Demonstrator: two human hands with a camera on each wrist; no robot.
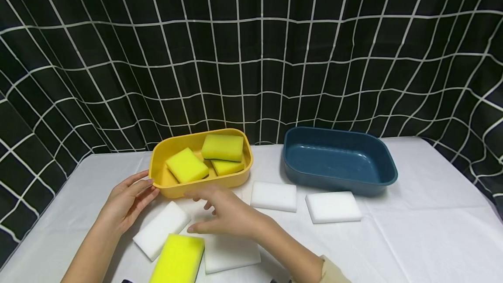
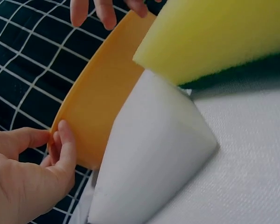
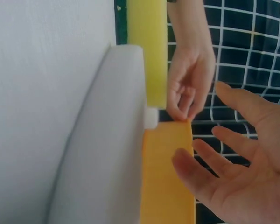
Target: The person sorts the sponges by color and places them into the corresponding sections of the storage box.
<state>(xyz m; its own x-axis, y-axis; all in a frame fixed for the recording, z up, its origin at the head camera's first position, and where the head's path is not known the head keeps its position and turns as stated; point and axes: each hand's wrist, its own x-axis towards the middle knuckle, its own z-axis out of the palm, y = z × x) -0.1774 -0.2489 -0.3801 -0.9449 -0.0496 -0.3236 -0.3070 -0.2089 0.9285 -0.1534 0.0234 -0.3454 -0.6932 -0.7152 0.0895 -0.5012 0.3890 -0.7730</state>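
My left hand (image 1: 126,202) pinches the left end of the yellow bin's (image 1: 235,181) rim between thumb and fingers. Three yellow sponges lie inside the bin: one at the left (image 1: 186,166), one tilted on top (image 1: 222,146) and a partly covered one (image 1: 227,167). In front of the bin, my right hand (image 1: 228,213) hovers with fingers spread and holds nothing; the right wrist view shows its parted fingers (image 3: 191,170) too. Below it lie a white sponge (image 1: 232,257), a bright yellow sponge (image 1: 178,259) with a green underside, and another white sponge (image 1: 162,230) nearer the left hand.
A dark blue bin (image 1: 338,181) stands at the back right with nothing inside. Two white sponges, one left (image 1: 273,196) and one right (image 1: 333,207), lie before it on the white tablecloth (image 1: 424,230). A black grid curtain (image 1: 251,47) hangs behind the table.
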